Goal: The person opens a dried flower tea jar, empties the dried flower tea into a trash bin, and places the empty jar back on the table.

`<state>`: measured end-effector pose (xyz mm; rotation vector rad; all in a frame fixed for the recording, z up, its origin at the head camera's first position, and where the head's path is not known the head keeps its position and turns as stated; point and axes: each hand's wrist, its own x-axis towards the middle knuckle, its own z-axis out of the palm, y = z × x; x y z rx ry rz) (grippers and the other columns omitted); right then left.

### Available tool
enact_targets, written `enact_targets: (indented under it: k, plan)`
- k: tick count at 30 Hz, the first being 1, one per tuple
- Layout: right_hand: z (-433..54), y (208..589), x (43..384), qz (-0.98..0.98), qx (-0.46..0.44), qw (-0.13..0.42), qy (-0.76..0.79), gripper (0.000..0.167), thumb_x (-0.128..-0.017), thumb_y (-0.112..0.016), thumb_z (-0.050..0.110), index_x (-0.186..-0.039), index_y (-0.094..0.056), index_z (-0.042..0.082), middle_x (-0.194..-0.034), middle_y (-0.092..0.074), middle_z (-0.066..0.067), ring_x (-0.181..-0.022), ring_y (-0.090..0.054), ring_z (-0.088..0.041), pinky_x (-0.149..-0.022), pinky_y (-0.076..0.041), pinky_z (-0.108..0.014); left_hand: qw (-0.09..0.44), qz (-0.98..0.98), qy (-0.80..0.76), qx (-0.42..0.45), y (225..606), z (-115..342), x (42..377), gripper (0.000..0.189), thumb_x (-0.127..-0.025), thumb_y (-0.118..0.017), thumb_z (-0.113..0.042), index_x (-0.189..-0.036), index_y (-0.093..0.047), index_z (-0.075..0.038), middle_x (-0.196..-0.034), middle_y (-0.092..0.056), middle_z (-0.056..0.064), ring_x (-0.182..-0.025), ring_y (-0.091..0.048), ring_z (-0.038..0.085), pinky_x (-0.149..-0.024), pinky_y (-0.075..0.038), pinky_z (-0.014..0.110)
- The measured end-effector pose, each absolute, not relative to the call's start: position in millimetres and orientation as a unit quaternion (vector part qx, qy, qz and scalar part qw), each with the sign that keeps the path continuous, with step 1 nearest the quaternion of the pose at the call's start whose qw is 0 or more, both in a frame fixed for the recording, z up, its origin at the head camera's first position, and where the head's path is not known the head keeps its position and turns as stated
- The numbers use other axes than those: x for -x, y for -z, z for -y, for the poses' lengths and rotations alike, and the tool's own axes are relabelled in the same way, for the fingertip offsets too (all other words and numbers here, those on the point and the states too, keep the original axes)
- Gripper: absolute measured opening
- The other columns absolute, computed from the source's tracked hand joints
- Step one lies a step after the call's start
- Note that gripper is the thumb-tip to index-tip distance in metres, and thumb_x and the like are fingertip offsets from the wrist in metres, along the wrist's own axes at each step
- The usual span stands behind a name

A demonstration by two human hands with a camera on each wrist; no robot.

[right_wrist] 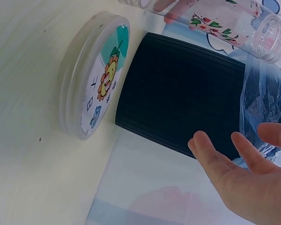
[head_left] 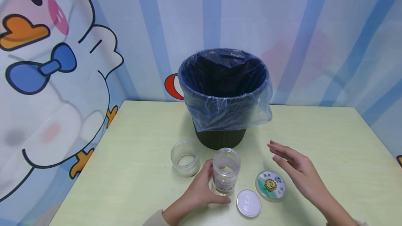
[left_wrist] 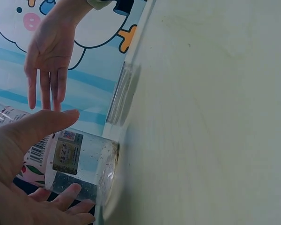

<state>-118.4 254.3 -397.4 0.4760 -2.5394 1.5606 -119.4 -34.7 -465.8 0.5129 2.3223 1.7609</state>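
A tall clear plastic jar (head_left: 225, 173) stands lidless on the table, and its printed label with a barcode (left_wrist: 37, 149) shows in the left wrist view. My left hand (head_left: 201, 191) is around its left side, fingers behind and thumb across the front, low on the jar. Above the table on the right hangs my right hand (head_left: 298, 173), empty, its fingers slightly bent. Below that hand's fingers lies a round lid (head_left: 270, 185) with a sunflower picture on a white and green top. A smaller silver lid (head_left: 248, 203) lies between it and the left thumb.
Just left of the tall jar is a shorter clear jar (head_left: 185, 158), also lidless. Behind both stands a dark bin (head_left: 221, 138) lined with a translucent blue bag (head_left: 226, 112). A cartoon-printed curtain (head_left: 251, 16) hangs beyond the pale table (head_left: 138, 156).
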Motion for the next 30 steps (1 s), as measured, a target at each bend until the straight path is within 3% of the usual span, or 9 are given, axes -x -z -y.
enact_targets:
  k: [6,14,21,30]
  plan:
    - [-257,398,116,0.846,-0.147,0.053,-0.510,0.039,-0.105,-0.054,0.018,-0.140,-0.055,0.002,-0.142,-0.055,0.000,-0.121,-0.055,0.001,-0.092,-0.044,-0.011,0.103,-0.802,-0.562,-0.174,467,45,114,0.101,-0.063,-0.095,-0.012,-0.145,-0.037,-0.005,-0.144,-0.050,0.016,-0.136,-0.045,0.033,-0.114,-0.031,0.046]
    - [-261,399,113,0.852,-0.142,0.051,-0.501,0.039,-0.104,-0.055,0.018,-0.140,-0.055,0.003,-0.139,-0.055,0.012,-0.120,-0.055,0.003,-0.091,-0.044,-0.010,0.110,-0.831,-0.517,-0.172,463,59,107,0.100,-0.070,-0.092,-0.022,-0.149,-0.034,-0.004,-0.148,-0.049,0.013,-0.139,-0.041,0.029,-0.114,-0.028,0.052]
    - [-265,404,111,0.851,-0.147,0.054,-0.502,0.038,-0.104,-0.055,0.015,-0.140,-0.056,0.005,-0.138,-0.056,0.013,-0.119,-0.056,0.002,-0.091,-0.044,-0.011,0.125,-0.846,-0.488,-0.177,455,76,96,0.086,-0.078,-0.085,-0.034,-0.147,-0.041,-0.007,-0.146,-0.051,0.009,-0.138,-0.041,0.028,-0.113,-0.030,0.052]
    - [-270,408,105,0.860,-0.136,0.042,-0.490,0.036,-0.104,-0.056,0.017,-0.139,-0.058,0.010,-0.135,-0.059,0.010,-0.116,-0.057,0.002,-0.089,-0.045,-0.011,0.146,-0.852,-0.465,-0.190,442,93,88,0.075,-0.084,-0.080,-0.037,-0.143,-0.049,-0.006,-0.143,-0.055,0.005,-0.133,-0.048,0.024,-0.110,-0.037,0.045]
